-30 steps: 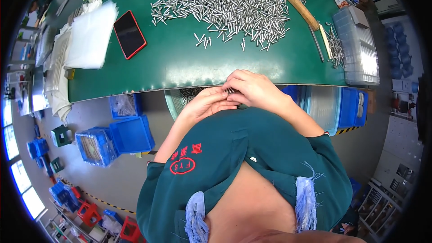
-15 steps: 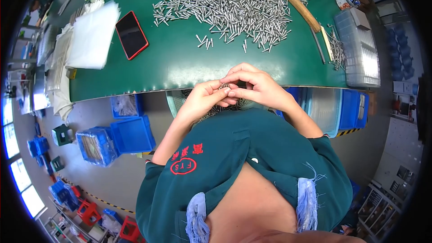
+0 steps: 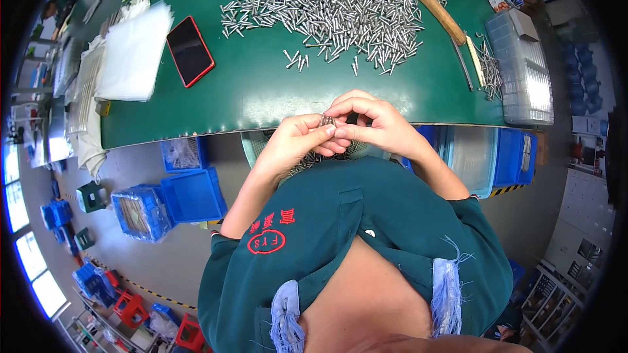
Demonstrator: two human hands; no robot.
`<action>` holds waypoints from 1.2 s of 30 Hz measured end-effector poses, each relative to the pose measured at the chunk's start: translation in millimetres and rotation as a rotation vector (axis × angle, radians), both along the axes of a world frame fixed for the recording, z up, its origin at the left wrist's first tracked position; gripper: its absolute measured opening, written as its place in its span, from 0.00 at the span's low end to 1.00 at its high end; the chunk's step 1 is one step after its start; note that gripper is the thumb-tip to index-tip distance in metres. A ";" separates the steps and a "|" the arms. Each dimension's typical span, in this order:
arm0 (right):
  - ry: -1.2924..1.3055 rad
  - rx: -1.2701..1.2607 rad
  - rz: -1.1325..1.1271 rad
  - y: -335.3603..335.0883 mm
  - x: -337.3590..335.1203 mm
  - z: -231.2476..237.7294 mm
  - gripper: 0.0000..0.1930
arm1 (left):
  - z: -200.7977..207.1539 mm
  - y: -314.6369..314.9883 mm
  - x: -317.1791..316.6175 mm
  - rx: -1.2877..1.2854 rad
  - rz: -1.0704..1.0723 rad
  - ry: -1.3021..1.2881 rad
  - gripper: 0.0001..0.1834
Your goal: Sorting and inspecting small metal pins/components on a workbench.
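Closest to the camera, a dark green work shirt with a red chest emblem fills the lower middle of the view. Above it both hands meet at the near edge of the worktop (image 3: 275, 101). The left hand (image 3: 294, 144) curls its fingers together around a small bundle of metal pins (image 3: 327, 119), whose tips stick up between the two hands. The right hand (image 3: 379, 124) arches over from the other side, its thumb and forefinger pinched on the top of the same bundle, so both hands clamp the pins just over the worktop's front edge. Beneath the hands, a round container (image 3: 258, 147) with more pins shows partly.

To the person's left, below the worktop, blue plastic bins (image 3: 193, 196) stand on the floor. To the right, further blue crates (image 3: 517, 157) sit under the edge.

On the green worktop, a few loose pins (image 3: 297, 60) lie apart, and beyond them spreads a large heap of pins (image 3: 327, 3), bordered by a curved wooden strip (image 3: 432, 3). A red-cased phone (image 3: 190, 51) lies left, beside a stack of white sheets (image 3: 134, 52). A clear ribbed tray (image 3: 523, 72) rests at the far right.
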State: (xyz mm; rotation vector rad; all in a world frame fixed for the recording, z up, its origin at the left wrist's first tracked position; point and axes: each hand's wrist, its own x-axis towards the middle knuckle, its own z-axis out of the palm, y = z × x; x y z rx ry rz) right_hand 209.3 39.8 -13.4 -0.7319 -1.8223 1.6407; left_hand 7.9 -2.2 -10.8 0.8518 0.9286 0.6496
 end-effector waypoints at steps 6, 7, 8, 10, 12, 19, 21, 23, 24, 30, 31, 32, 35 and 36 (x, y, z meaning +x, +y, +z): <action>-0.033 -0.054 0.003 0.0 1.3 5.5 0.14 | 0.9 0.1 0.1 0.005 -0.001 -0.016 0.16; -0.033 -0.055 0.003 0.1 1.6 5.5 0.14 | 1.0 0.2 0.3 0.005 -0.002 -0.016 0.16; -0.043 -0.046 0.002 0.3 1.9 5.6 0.14 | 1.4 0.0 0.4 0.004 0.004 -0.024 0.16; -0.052 -0.038 0.002 0.7 2.1 5.6 0.14 | 3.1 -0.2 0.7 0.003 0.011 -0.032 0.16; -0.035 -0.036 -0.016 0.2 2.3 5.4 0.13 | 5.6 -0.2 1.3 0.021 0.021 -0.010 0.15; -0.058 -0.058 -0.021 -0.2 4.2 7.2 0.13 | 6.6 0.5 1.6 0.027 0.029 0.004 0.14; -0.066 -0.053 -0.021 -0.2 4.6 8.2 0.13 | 6.9 0.9 1.4 0.030 0.028 0.013 0.14; -0.061 -0.053 -0.021 -0.2 4.7 7.7 0.13 | 7.1 1.4 1.1 0.030 0.026 0.018 0.13; -0.056 -0.052 -0.020 -0.3 4.8 7.2 0.14 | 7.2 1.5 1.0 0.030 0.025 0.023 0.13; -0.065 -0.053 -0.069 1.5 4.8 4.1 0.14 | 8.1 1.2 2.1 0.020 0.031 0.035 0.13; -0.064 -0.053 -0.069 1.9 5.2 5.1 0.14 | 8.2 1.2 1.8 0.020 0.031 0.036 0.13; -0.070 -0.045 -0.064 2.2 5.7 6.8 0.13 | 8.3 1.3 1.7 0.023 0.028 0.037 0.12; -0.030 -0.022 -0.060 2.5 5.8 -0.1 0.11 | 7.6 1.5 1.4 0.034 0.022 0.044 0.12; 0.016 -0.007 -0.059 2.6 5.8 -3.4 0.10 | 7.3 1.5 1.5 0.040 0.019 0.049 0.12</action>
